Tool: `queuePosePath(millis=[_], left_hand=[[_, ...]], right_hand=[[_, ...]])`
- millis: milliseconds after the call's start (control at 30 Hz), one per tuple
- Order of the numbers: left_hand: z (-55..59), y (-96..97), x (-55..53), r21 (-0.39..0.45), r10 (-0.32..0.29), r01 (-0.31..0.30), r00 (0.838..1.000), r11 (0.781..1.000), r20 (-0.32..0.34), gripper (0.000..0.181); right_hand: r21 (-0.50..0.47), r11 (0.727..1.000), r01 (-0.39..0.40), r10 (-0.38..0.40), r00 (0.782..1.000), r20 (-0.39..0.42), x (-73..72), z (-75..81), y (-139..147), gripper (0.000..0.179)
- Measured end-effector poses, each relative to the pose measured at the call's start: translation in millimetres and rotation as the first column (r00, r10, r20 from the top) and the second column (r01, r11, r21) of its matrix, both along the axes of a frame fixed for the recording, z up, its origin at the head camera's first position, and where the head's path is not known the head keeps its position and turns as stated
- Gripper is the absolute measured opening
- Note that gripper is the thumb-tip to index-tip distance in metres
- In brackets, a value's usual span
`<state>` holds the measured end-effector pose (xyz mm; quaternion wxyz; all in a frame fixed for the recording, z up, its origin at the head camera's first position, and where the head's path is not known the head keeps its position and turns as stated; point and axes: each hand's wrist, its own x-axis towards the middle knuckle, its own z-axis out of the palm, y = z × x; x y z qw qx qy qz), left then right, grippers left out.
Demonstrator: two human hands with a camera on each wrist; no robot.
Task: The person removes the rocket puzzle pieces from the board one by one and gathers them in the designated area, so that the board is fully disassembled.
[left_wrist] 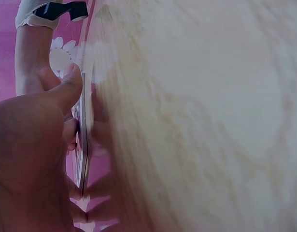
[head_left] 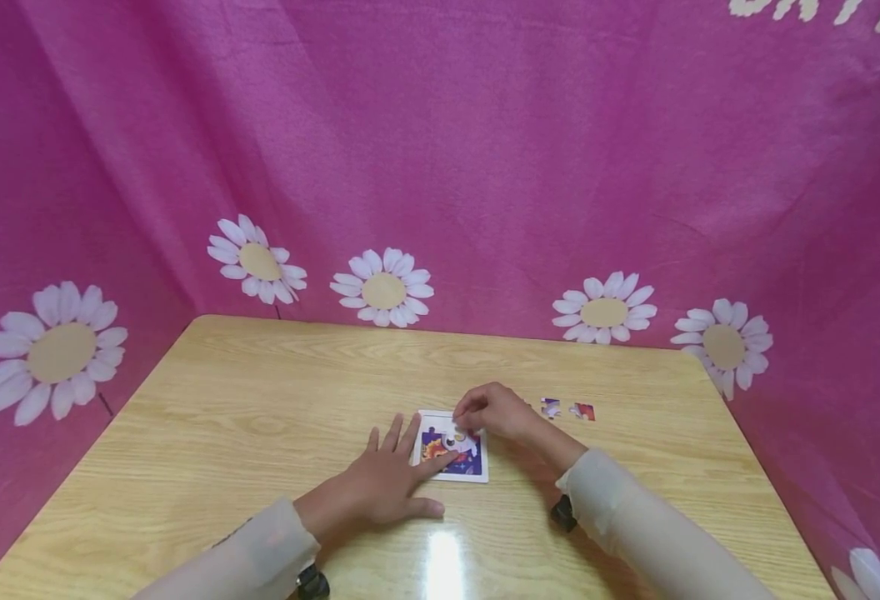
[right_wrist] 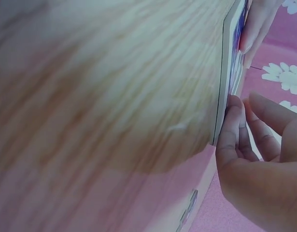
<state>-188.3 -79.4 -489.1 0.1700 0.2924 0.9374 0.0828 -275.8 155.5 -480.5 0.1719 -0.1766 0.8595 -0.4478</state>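
A small jigsaw puzzle in a white-bordered tray lies on the table. Its lower part shows a purple picture; the upper part shows bare white. My left hand is spread flat beside it, with the index finger across the picture and the thumb on the tabletop. Over the tray's upper right edge, my right hand has its fingers bent and the fingertips at the puzzle. In the right wrist view those fingertips meet the tray edge; whether they pinch a piece is hidden.
Two loose puzzle pieces lie right of my right hand: a purple and white piece and a red one. The wooden table ends at a pink curtain with printed daisies behind and at both sides.
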Motion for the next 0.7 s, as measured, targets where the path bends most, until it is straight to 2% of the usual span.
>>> queuePosePath(millis=[333, 533, 700], left_hand=[[-2.7, 5.5, 3.6, -0.027, 0.044, -0.045, 0.997, 0.999, -0.062, 0.088], [0.7, 8.5, 5.4, -0.065, 0.049, -0.054, 0.997, 0.996, -0.067, 0.087], [-0.1, 9.5, 5.6, -0.082, 0.044, -0.051, 0.996, 0.995, -0.077, 0.087]], right_hand=[[-0.003, 1.000, -0.020, 0.020, 1.000, 0.002, 0.4, 0.2, -2, 0.008], [0.005, 1.000, -0.027, 0.027, 0.999, 0.027, -0.4, 5.1, -2, 0.011], [0.052, 0.996, -0.073, 0.074, 0.997, -0.011, -0.7, 10.4, -8, 0.012]])
